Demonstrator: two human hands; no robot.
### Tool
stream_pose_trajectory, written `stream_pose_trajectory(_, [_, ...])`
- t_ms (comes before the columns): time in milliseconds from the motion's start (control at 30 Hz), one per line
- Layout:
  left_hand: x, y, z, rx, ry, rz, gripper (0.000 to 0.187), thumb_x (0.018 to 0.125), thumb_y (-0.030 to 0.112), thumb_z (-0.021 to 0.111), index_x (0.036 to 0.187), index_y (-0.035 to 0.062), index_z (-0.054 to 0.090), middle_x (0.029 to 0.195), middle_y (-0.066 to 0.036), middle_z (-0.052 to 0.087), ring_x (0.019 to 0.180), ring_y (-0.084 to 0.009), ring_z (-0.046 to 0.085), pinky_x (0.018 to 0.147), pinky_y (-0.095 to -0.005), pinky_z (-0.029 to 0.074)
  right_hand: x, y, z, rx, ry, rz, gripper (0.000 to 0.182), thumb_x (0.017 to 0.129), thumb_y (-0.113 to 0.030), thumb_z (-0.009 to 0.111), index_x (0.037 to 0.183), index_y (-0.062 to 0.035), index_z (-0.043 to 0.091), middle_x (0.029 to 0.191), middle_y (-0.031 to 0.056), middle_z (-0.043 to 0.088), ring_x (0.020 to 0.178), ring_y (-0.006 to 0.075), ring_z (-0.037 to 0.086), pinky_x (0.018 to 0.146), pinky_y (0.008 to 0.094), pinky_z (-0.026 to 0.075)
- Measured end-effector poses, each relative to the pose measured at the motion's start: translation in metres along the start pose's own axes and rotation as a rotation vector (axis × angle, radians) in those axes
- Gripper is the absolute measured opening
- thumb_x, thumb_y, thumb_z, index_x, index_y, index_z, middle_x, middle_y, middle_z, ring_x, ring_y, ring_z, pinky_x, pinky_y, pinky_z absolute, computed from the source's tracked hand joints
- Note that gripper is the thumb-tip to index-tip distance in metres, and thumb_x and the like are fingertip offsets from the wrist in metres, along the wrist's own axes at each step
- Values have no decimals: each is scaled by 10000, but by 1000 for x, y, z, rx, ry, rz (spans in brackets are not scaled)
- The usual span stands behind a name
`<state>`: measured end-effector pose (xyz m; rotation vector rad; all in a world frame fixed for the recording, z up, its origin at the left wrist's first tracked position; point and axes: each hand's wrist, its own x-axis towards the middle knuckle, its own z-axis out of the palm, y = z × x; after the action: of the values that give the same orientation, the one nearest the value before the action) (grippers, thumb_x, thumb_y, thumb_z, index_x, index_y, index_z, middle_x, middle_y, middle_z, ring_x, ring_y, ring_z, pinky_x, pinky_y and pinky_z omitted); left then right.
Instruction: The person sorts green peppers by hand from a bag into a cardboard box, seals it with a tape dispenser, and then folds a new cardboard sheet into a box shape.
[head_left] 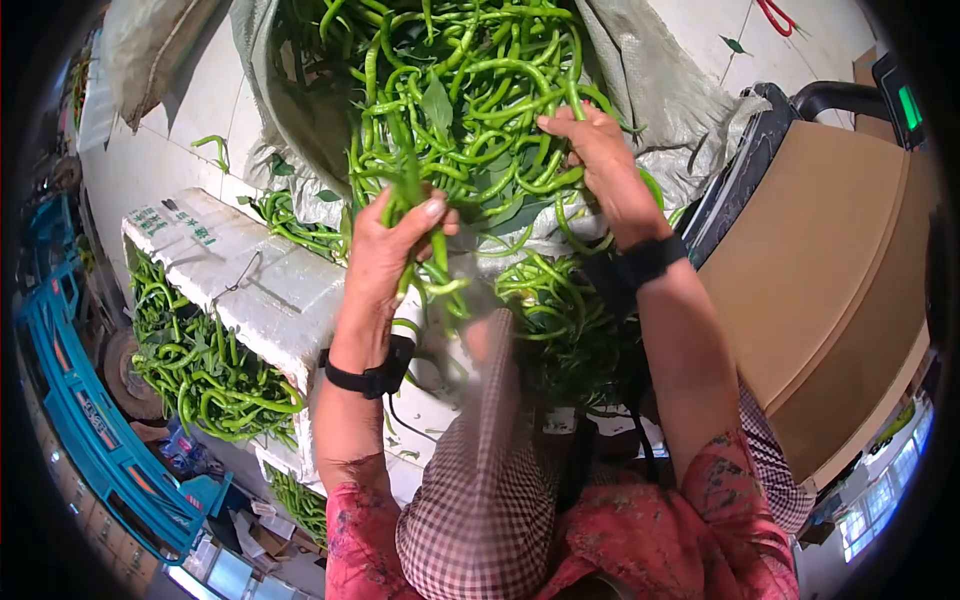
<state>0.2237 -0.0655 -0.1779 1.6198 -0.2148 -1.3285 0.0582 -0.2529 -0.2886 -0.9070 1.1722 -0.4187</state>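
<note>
Long green peppers (490, 110) fill a large open woven sack (650, 75) at the top centre. My left hand (395, 240) is closed around several green peppers, at the sack's lower left edge. My right hand (605, 165) is at the right part of the pile, its thumb and fingers pinched on a green pepper. Between and below my hands lies another heap of green peppers (560, 310), partly hidden by my arms and the checked cloth on my lap.
A white foam box (240, 265) with green peppers stands at the left. Cardboard (810, 270) and a scale with a green display (908, 108) are on the right. A blue vehicle (110, 420) is at the far left. Loose peppers lie on the tiled floor (215, 110).
</note>
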Motion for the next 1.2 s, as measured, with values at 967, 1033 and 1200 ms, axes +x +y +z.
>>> stream_pose_trajectory(967, [82, -39, 79, -155, -406, -32, 227, 878, 112, 669, 1074, 8, 621, 831, -45, 650, 677, -122, 623, 651, -245, 495, -48, -12, -48, 117, -660, 367, 267, 956, -219, 610, 1147, -33, 605, 846, 8, 619, 542, 4, 364, 468, 174, 283])
stream_pose_trajectory(1033, [73, -30, 78, -203, -330, -49, 231, 881, 131, 679, 1075, 20, 619, 840, -43, 653, 684, -116, 622, 650, -241, 496, -58, -25, -40, 96, -633, 302, 257, 954, -217, 618, 1119, -21, 601, 841, 11, 618, 522, -5, 339, 452, 166, 266])
stream_pose_trajectory(1200, [43, -22, 85, -146, -203, -6, 298, 847, 134, 735, 1096, 24, 615, 910, -40, 656, 735, -108, 621, 635, -241, 520, -82, -34, -21, -469, -499, -149, 304, 917, -177, 620, 1174, -19, 585, 860, 30, 656, 572, 68, 512, 528, 224, 431])
